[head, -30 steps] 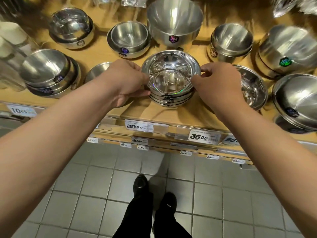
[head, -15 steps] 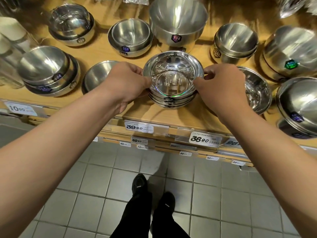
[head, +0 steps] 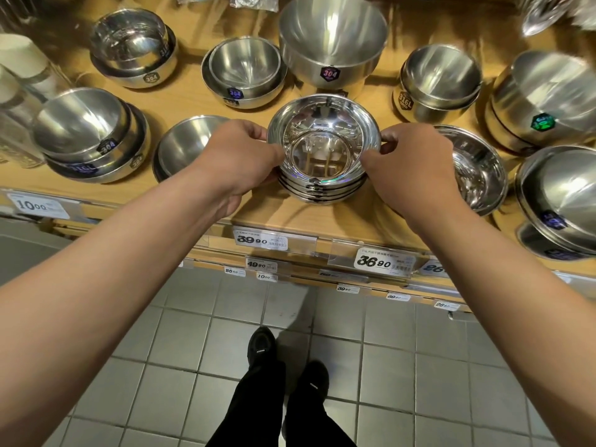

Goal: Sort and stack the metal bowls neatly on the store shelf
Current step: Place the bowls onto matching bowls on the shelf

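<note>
1. Stack of nested mirror-finish bowls [head: 323, 156] is sitting upright, mouths opening upward, at centre frame on the wooden shelf [head: 180, 101]
2. Left hand [head: 238, 162] is gripping the stack's left rim, fingers curled
3. Right hand [head: 409, 169] is pinching the right rim
4. Top bowl is holding nothing
5. Large deep bowl [head: 332, 43] is standing just behind; a shallow bowl [head: 477, 169] is lying at right

A stack of bowls [head: 323, 162] sits on the shelf [head: 290, 217] near its front edge, between the left hand [head: 238, 159] and right hand [head: 409, 166], a tall bowl [head: 332, 43] behind it, price tags [head: 261, 241] below.
</note>
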`<state>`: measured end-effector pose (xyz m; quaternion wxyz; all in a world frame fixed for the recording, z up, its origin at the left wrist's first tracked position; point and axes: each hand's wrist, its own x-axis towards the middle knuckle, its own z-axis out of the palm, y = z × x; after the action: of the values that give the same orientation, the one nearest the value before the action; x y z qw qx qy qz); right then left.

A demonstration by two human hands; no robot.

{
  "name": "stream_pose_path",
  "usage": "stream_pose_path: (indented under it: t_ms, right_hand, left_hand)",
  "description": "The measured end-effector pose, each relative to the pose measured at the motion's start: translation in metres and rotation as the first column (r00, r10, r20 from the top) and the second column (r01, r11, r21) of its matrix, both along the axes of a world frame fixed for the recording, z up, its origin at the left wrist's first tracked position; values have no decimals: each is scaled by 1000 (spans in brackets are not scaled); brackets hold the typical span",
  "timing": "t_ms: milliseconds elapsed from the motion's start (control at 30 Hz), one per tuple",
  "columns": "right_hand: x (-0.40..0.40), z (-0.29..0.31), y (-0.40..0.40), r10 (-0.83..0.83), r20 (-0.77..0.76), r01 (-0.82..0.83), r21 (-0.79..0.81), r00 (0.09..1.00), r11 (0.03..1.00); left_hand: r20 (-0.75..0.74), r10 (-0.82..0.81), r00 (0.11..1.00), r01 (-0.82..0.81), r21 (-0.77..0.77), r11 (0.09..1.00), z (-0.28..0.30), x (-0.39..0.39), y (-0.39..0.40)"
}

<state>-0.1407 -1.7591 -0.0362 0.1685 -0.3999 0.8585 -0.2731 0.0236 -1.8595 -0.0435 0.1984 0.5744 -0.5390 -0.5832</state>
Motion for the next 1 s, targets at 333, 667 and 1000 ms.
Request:
stream_pose_path:
  t_ms: [333, 667, 1000]
  right_hand:
    - [18, 37, 27, 65, -1, -65, -39, 998, 997]
    - [42, 96, 104, 62, 664, 116, -221, 745, 968]
    - [55, 122, 137, 184, 668, 74, -339, 721, 938]
  left_hand:
    - [17, 39, 999, -37, -124, 992, 30, 28, 15]
    - [-98, 79, 992, -105, -297, 949, 106, 111, 86]
    - [-149, 178, 973, -211, -244, 946, 127, 153, 116]
